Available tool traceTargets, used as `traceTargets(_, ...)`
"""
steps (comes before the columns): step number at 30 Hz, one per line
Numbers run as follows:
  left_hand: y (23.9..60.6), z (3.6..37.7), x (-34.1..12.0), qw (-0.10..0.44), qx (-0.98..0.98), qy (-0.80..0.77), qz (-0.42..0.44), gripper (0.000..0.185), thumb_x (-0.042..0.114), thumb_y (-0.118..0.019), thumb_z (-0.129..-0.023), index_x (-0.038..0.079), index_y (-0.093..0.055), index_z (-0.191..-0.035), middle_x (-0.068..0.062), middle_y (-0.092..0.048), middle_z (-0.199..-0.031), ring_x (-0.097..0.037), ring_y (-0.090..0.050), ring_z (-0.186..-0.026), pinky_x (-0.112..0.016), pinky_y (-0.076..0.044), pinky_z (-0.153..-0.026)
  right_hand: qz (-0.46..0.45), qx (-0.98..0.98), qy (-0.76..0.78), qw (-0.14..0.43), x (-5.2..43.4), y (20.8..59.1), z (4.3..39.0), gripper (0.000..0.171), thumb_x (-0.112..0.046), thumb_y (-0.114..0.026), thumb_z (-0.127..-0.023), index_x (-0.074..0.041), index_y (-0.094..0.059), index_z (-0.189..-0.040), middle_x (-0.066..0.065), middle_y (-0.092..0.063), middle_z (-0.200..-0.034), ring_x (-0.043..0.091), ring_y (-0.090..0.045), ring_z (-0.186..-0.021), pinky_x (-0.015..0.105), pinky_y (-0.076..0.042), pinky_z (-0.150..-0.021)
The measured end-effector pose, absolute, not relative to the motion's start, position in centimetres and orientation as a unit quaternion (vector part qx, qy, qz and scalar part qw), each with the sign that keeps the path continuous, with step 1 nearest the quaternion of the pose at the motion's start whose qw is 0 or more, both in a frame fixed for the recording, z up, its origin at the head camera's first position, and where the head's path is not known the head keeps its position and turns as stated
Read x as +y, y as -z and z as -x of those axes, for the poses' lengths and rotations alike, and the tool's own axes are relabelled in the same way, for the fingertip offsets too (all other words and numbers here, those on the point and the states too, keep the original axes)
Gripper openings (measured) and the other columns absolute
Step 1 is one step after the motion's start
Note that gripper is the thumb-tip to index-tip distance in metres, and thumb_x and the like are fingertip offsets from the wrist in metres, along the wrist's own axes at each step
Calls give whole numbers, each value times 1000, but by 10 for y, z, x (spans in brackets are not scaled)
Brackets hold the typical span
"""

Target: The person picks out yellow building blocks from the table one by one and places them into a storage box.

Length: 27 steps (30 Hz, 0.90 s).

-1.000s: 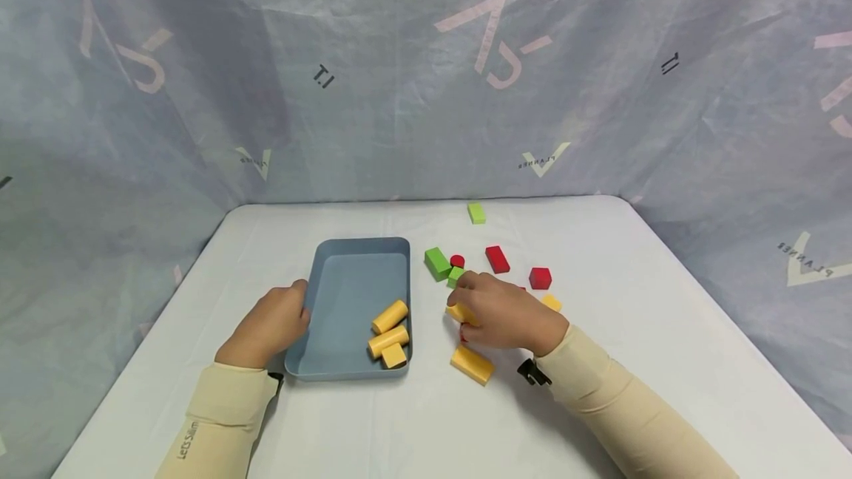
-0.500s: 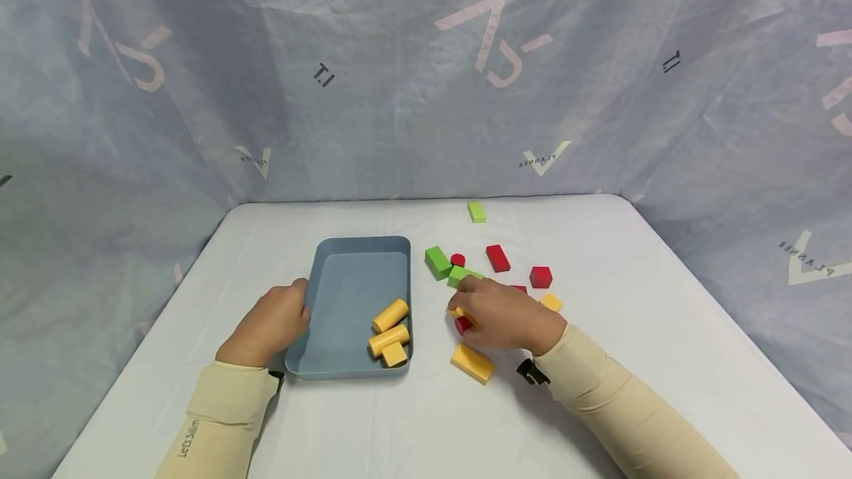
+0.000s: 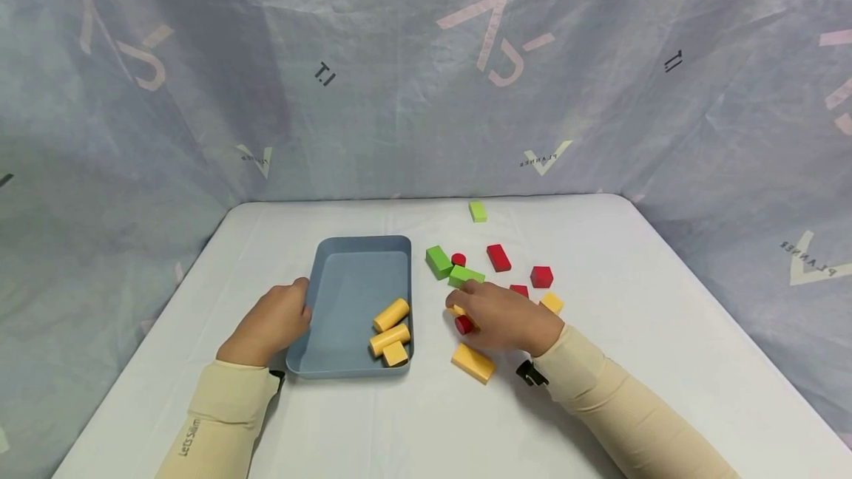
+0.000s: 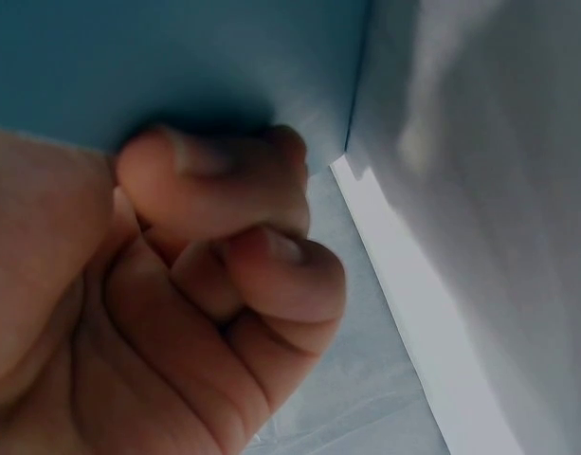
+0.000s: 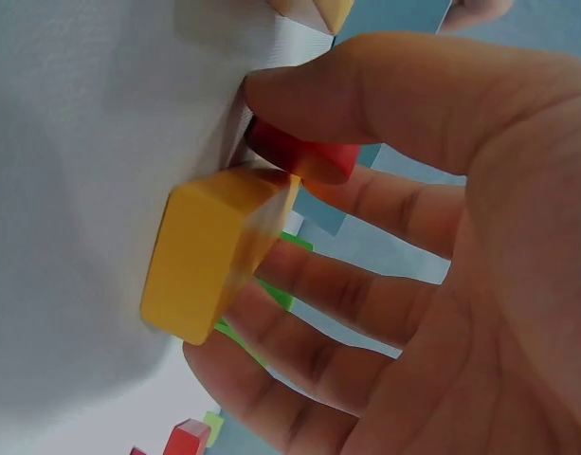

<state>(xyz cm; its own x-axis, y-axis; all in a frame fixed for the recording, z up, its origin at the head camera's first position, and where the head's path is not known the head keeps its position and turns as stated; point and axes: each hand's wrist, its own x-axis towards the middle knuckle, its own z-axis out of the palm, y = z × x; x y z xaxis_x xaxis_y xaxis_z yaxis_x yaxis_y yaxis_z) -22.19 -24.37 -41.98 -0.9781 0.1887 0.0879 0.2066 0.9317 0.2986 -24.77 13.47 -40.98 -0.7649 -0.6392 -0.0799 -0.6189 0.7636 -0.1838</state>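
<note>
My left hand (image 3: 269,322) grips the left rim of a blue-grey tray (image 3: 356,276); in the left wrist view its fingers curl against the tray wall (image 4: 176,66). Inside the tray, at its near right corner, lie two yellow cylinders (image 3: 390,315) and a yellow cube (image 3: 396,354). To the tray's right, my right hand (image 3: 509,316) holds its bent fingers around a yellow block (image 5: 190,261) low over the table. A small red cylinder (image 5: 304,156) sits between thumb and index finger, against the block's end. The hand hides much of the block in the head view.
Another yellow block (image 3: 473,363) lies nearer the front. Beyond the right hand are green blocks (image 3: 438,262), a red disc-like piece (image 3: 458,259), a red block (image 3: 498,258), a red cube (image 3: 542,276) and a yellow piece (image 3: 551,303). A light green block (image 3: 478,211) lies far back.
My right hand has shifted slightly toward me, uncovering more of a green block and the red cylinder. My left hand has stayed on the tray's rim.
</note>
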Motion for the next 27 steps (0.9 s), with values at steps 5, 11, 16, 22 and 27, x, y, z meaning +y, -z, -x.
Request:
traceTargets(5, 419, 221, -243, 25, -983, 156, 95, 26, 0, -60, -95, -14, -57, -117, -22, -69, -89, -23, -64, -76, -42, -53, -65, 335, 937, 70, 75, 135, 413, 250, 50, -25, -80, -87, -24, -63, -134, -4, -59, -116, 11, -54, -93, 25, -52, -74)
traceTargets(11, 420, 221, -243, 20, -983, 158, 90, 28, 0, -60, -95, -14, -57, -119, -23, -70, -92, -24, -66, -79, -41, -54, -66, 330, 937, 73, 86, 134, 412, 250, 52, -26, -80, -87, -24, -62, -136, -5, -58, -111, 12, -54, -93, 25, -51, -73)
traceTargets(16, 420, 222, -242, 18, -984, 155, 90, 28, 1, -61, -95, -14, -57, -119, -24, -70, -93, -25, -67, -80, -42, -54, -67, 326, 937, 85, 91, 135, 412, 251, 54, -22, -80, -87, -25, -62, -138, -6, -59, -113, 10, -55, -91, 25, -53, -74)
traceTargets(22, 419, 221, -242, 15, -984, 156, 88, 33, 0, -60, -96, -16, -55, -123, -26, -71, -96, -26, -68, -81, -42, -55, -67, 323, 937, 89, 96, 136, 413, 251, 56, -22, -79, -86, -27, -62, -139, -6, -61, -122, 8, -57, -90, 27, -55, -78)
traceTargets(27, 419, 221, -242, 15, -983, 157, 90, 34, 0, -60, -95, -17, -54, -125, -26, -71, -96, -25, -67, -79, -41, -54, -65, 315, 942, 75, 91, 135, 412, 252, 57, -27, -81, -85, -30, -62, -138, -7, -60, -117, 7, -58, -81, 27, -53, -73)
